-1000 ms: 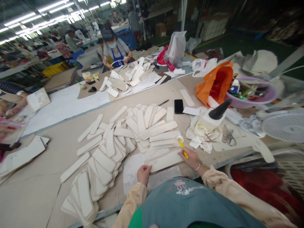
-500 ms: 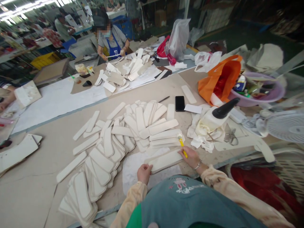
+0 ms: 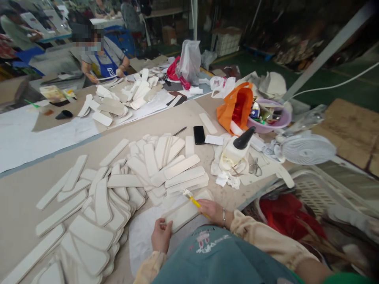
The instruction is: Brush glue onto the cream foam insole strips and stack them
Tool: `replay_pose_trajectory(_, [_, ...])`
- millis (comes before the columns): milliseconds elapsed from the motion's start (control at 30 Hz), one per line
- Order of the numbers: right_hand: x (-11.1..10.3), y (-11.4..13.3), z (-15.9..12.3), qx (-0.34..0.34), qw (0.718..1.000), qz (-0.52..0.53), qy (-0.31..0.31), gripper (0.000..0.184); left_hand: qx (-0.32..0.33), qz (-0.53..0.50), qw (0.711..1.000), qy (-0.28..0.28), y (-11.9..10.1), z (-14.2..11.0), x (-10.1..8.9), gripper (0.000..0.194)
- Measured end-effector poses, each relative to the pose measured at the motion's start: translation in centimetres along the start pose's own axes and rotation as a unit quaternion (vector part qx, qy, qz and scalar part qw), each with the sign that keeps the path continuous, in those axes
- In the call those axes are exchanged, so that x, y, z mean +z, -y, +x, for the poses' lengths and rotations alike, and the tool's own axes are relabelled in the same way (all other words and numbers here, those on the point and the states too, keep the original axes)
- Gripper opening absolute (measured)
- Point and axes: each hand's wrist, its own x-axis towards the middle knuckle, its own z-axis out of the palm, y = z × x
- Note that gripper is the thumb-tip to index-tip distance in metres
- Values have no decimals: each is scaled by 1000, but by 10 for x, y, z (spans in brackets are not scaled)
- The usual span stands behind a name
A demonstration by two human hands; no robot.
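My right hand (image 3: 211,211) is closed round the yellow handle of a small brush (image 3: 195,202). White, paste-like stuff clings to the brush's head, which is over the far side of a long off-white strip (image 3: 182,216) with rounded ends. This strip lies in front of me on a white sheet (image 3: 142,232), with others seemingly under it. At its left end my left hand (image 3: 161,234) has curled fingers, thumb and fingertips at the strip's edge. Just beyond lie more stacked strips (image 3: 188,177).
Fanned heaps of strips (image 3: 91,232) cover the table's left. Rightward are a phone (image 3: 199,135), a white bottle (image 3: 233,152) with a black nozzle, scissors (image 3: 255,169), an orange bag (image 3: 237,106) and a fan (image 3: 308,149). A co-worker (image 3: 103,59) sits across the table.
My view has swung to the right, so the table things appear shifted left. The brush has turned, its head now pointing more to the left and lower over the strip.
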Motion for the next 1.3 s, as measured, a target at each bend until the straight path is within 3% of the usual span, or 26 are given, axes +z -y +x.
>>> replay_pose_trajectory(167, [7,-10,-8,16,1000,6,-2,19,-1,13,1000,5,-1,1,-1,39])
replay_pose_trajectory(433, [-23,-31,-26,125,987,-39,-95,13,15,49,997,-57,-10,-1,-4,37])
replay_pose_trajectory(567, [-32,-29,-27,155,978,-38,-138,8,11,43,996,-71,-12,-4,-5,36])
replay_pose_trajectory(767, [-41,-18,-28,159,976,-20,-148,5,9,36,996,-80,-13,-6,-6,33])
replay_pose_trajectory(900, [-49,-8,-30,166,975,9,-146,6,43,-5,998,-46,-23,-15,-14,33])
replay_pose_trajectory(1067, [-60,4,-27,160,975,31,-148,19,127,-133,983,-2,-62,-39,-35,27])
replay_pose_trajectory(1200, [-74,18,-13,141,975,51,-165,23,192,-246,950,35,-111,-61,-58,26])
replay_pose_trajectory(1300, [-88,34,5,136,972,98,-162,25,194,-318,927,48,-148,-75,-75,26])
